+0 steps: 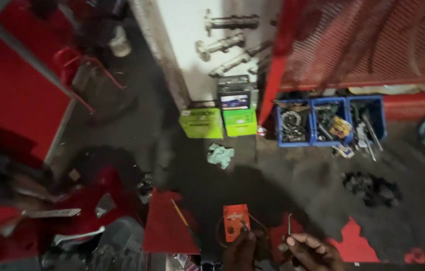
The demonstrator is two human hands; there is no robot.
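left hand (240,249) fingers closed around a small orange flat card-like package (235,222), low over the dark floor (272,180); right hand (309,249) pinches a thin bent metal hook (289,224). dim light and the thin pinch could let the hook slip.

Two green boxes (220,122) stand side by side on the dark floor (282,175) against a white wall (187,45), with a dark box (234,92) behind them. Metal shafts (225,42) hang on that wall. Right of the boxes sit blue bins (330,122) full of tools and parts, under a red mesh panel (368,42). A crumpled pale rag (220,155) lies before the boxes, a black heap (371,188) farther right
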